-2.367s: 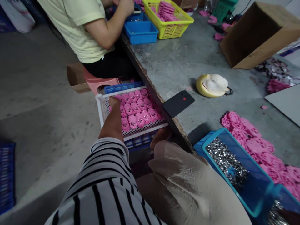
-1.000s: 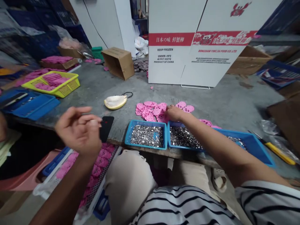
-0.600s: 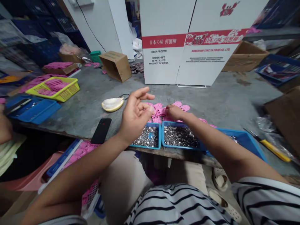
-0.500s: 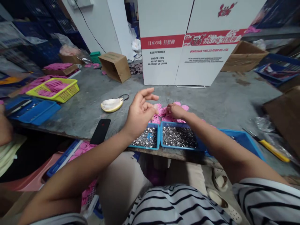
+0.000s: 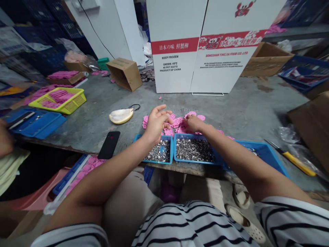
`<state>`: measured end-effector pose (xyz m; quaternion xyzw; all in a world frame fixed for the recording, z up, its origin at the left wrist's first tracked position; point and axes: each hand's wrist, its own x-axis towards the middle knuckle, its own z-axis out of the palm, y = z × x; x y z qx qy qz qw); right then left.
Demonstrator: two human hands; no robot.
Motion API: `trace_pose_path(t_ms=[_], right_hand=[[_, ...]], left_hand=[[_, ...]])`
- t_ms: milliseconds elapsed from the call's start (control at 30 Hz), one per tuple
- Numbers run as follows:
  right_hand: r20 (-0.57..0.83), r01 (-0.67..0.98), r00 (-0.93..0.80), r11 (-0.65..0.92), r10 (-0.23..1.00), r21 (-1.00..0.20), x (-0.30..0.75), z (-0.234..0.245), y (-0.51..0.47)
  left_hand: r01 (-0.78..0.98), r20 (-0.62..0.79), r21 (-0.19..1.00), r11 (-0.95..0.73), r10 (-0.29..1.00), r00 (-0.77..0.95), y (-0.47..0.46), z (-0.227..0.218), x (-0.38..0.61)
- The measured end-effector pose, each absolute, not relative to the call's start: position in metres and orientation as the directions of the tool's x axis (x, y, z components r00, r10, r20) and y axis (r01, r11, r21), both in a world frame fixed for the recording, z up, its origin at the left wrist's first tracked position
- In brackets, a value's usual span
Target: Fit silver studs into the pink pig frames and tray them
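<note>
Scalloped flat pink pieces [image 5: 177, 122] lie in a loose pile on the grey table, just behind two blue trays. Over the left part of the pile is my left hand [image 5: 156, 124], thumb and forefinger pinched together and the other fingers raised; what is in the pinch is too small to make out. My right hand [image 5: 193, 123] reaches down into the pile, fingers curled on a pink piece, its tips partly hidden. Small shiny metal bits fill the left blue tray [image 5: 171, 151] and the right blue tray [image 5: 174, 145] below my hands.
On the left are a black phone [image 5: 109, 144], a fruit rind [image 5: 121, 116] and a yellow basket [image 5: 77, 99] of pink pieces. A tall white carton [image 5: 174, 79] stands behind. A yellow-handled knife [image 5: 299, 164] lies right, beside another blue tray [image 5: 272, 157]. Another person's hand [image 5: 5, 139] shows far left.
My left hand has lowered slightly, uncovering pink pieces on its left. My right hand stays at the pile with little change. A small pink scrap now shows near the carton. The view has shifted slightly.
</note>
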<state>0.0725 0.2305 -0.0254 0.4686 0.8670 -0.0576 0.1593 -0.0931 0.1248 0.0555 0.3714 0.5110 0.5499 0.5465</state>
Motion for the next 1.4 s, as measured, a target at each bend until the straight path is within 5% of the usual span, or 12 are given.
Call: trace_pose_path(t_ms=[367, 567, 667, 767, 967, 1033, 1100, 1200, 1300, 1400], right_hand=[[-0.311, 0.859, -0.492, 0.512, 0.813, -0.02, 0.072, -0.03, 0.235], [-0.187, 0.926, -0.375, 0.358, 0.908, -0.12, 0.094, -0.017, 0.237], [-0.065, 0.859, -0.181, 0.126, 0.981, -0.495, 0.1, -0.003, 0.223], [-0.105, 0.459, -0.127, -0.036, 0.986, -0.888, 0.089, 0.006, 0.196], [-0.016, 0.22, -0.184, 0.025, 0.983, -0.975, 0.067, -0.011, 0.152], [0.039, 0.206, -0.239, 0.09, 0.97, -0.974, 0.077, -0.02, 0.146], [0.023, 0.383, -0.306, 0.145, 0.952, -0.912, 0.088, -0.025, 0.14], [-0.188, 0.832, -0.395, 0.263, 0.899, -0.488, 0.097, -0.028, 0.13], [-0.363, 0.919, -0.395, 0.369, 0.844, -0.141, 0.092, -0.026, 0.119], [-0.341, 0.92, -0.391, 0.358, 0.855, -0.157, 0.089, -0.025, 0.114]], left_hand=[[-0.241, -0.221, 0.952, 0.19, 0.969, -0.107, 0.125, 0.032, -0.097], [-0.182, -0.295, 0.942, 0.282, 0.954, -0.051, 0.126, 0.022, -0.092], [-0.152, -0.256, 0.957, 0.245, 0.965, -0.055, 0.128, 0.015, -0.09], [-0.167, -0.135, 0.977, 0.135, 0.991, 0.012, 0.129, 0.005, -0.084], [-0.286, -0.086, 0.95, 0.126, 0.985, 0.149, 0.129, -0.004, -0.065], [-0.364, -0.153, 0.915, 0.174, 0.984, 0.087, 0.13, -0.001, -0.064], [-0.435, -0.227, 0.875, 0.211, 0.974, 0.015, 0.132, 0.004, -0.067], [-0.456, -0.291, 0.857, 0.241, 0.956, -0.041, 0.136, 0.009, -0.073], [-0.394, -0.314, 0.878, 0.27, 0.948, -0.049, 0.137, 0.01, -0.075], [-0.321, -0.337, 0.894, 0.313, 0.941, -0.02, 0.136, 0.008, -0.074]])
